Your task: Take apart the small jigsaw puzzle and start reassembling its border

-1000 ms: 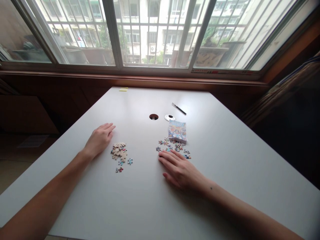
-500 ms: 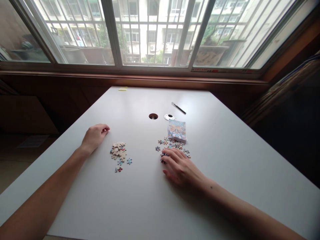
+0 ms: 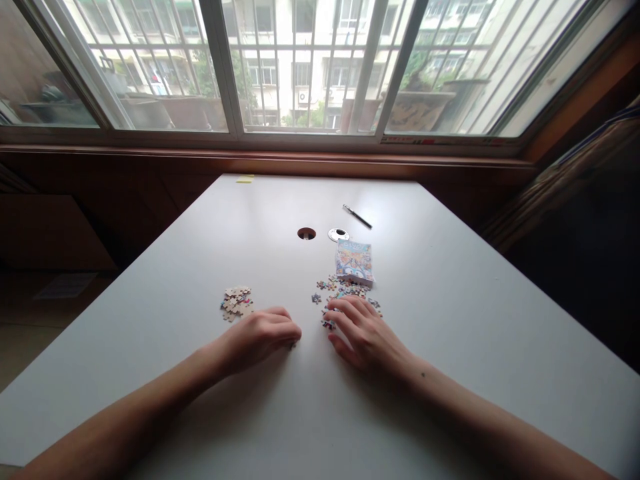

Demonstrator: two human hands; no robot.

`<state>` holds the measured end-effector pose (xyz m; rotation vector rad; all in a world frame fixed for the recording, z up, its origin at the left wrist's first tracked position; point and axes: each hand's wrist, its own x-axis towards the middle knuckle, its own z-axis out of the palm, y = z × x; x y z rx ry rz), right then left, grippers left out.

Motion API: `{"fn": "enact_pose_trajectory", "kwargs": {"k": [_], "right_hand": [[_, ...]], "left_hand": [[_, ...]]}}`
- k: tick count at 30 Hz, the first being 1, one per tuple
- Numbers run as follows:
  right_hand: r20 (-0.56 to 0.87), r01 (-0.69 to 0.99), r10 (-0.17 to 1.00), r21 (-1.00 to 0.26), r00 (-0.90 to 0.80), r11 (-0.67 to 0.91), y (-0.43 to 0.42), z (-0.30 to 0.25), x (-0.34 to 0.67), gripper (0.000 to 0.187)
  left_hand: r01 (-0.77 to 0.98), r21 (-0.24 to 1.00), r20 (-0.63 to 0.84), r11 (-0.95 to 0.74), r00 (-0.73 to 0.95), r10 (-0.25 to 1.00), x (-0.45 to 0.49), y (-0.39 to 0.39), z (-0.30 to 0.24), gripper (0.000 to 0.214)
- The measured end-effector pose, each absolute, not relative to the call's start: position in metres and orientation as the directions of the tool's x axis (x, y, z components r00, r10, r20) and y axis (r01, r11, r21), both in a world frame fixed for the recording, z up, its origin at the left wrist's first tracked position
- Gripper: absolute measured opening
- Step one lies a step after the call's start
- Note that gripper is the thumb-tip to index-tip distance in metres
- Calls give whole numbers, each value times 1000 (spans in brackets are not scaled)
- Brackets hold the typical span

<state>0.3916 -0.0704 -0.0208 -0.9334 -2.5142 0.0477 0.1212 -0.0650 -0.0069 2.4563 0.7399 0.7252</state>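
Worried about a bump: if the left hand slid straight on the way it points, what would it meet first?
Probably the right hand, resting on loose puzzle pieces; only bare table separates it from the left hand.

Left grip [image 3: 260,337] lay curled on the counter [image 3: 450,320], anything under its fingers hidden. Right grip [image 3: 365,333] covered the near part of the scattered puzzle pieces [image 3: 350,291]. Print on the box [image 3: 355,260] was too small to read; both forearms ran off the bottom edge.

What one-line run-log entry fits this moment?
left hand: curled on table beside pale pieces | right hand: fingers on coloured pieces | box: beyond them
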Motion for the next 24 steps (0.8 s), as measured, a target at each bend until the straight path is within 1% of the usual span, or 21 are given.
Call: {"fn": "enact_pose_trajectory", "kwargs": {"k": [2, 3, 5, 6, 8, 9, 10, 11, 12, 14, 16, 19, 21, 22, 24], "right_hand": [[412, 623, 638, -191, -651, 758, -70, -20, 392, 19], [410, 618, 637, -198, -653, 761, -71, -19, 392, 21], [369, 566, 600, -210, -710, 797, -75, -14, 390, 29], [326, 516, 559, -215, -762, 829, -77, -11, 388, 36], [211, 386, 433, -231, -876, 893, -83, -5, 384, 50], [160, 333, 377, -248, -912, 910, -85, -3, 382, 54], [126, 308, 348, -260, -929, 915, -86, -2, 382, 56], [114, 317, 356, -265, -927, 911, -86, -3, 382, 56], [120, 355, 395, -258, -911, 899, -84, -4, 383, 54], [181, 476, 515, -218, -838, 852, -78, -10, 389, 47], [255, 554, 580, -172, -774, 815, -69, -16, 395, 39], [323, 602, 610, -138, -723, 786, -60, -21, 401, 33], [346, 605, 607, -129, -715, 786, -59, -21, 401, 31], [359, 602, 601, -123, -714, 789, -60, -20, 400, 31], [384, 596, 587, -109, -713, 795, -62, -19, 399, 31]], "left_hand": [[360, 501, 369, -787, 733, 571, 127, -70, -10, 21], [377, 490, 393, -786, 709, 586, 127, -69, -11, 20], [423, 490, 448, -762, 628, 637, 122, -64, -11, 16], [449, 490, 471, -747, 585, 660, 117, -60, -10, 15], [504, 469, 511, -725, 515, 688, 104, -50, -6, 14], [531, 445, 527, -721, 495, 690, 95, -44, -3, 14], [562, 421, 540, -712, 475, 695, 85, -38, -1, 15], [603, 397, 547, -692, 450, 706, 74, -32, 2, 16], [651, 377, 544, -659, 420, 727, 62, -26, 5, 17], [734, 337, 477, -589, 406, 779, 39, -15, 11, 20], [773, 304, 352, -557, 452, 820, 21, -9, 15, 26], [799, 297, 119, -523, 513, 850, 10, -9, 18, 36], [796, 317, -2, -515, 544, 839, 12, -12, 19, 50], [792, 330, -37, -513, 554, 832, 14, -14, 19, 54], [792, 352, -56, -498, 549, 834, 20, -16, 18, 50]]}}
